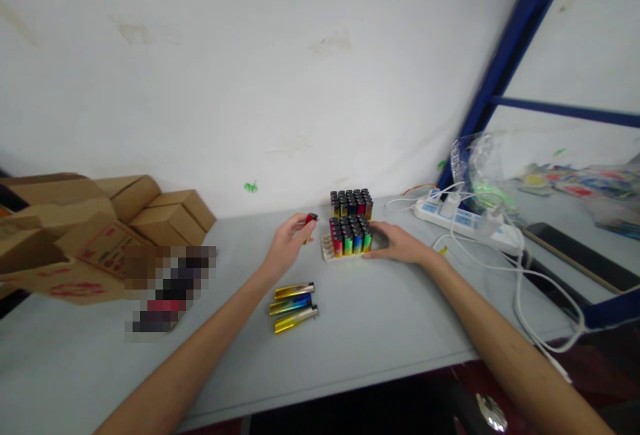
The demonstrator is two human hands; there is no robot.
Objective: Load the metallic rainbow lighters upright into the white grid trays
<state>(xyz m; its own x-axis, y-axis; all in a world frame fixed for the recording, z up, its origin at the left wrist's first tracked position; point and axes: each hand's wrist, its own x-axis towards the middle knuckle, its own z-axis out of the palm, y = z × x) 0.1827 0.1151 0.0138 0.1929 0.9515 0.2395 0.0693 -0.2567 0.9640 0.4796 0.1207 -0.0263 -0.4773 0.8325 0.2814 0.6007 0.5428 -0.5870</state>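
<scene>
My left hand pinches a lighter with a red body and dark top, held just above the table, left of a white tray. Upright lighters in red, green, blue and other shiny colours fill most of that tray; its left column shows bare slots. Around the tray's right side curves my right hand, thumb at the front corner and fingers farther back. Directly behind stands another block of upright lighters. Three loose lighters, yellow and blue with metal tops, lie on the table nearer me.
Cardboard boxes are piled at the left, beside a pixelated patch. To the right are a white power strip with tangled white cables, a dark phone and a blue metal frame. A white wall rises behind the grey table.
</scene>
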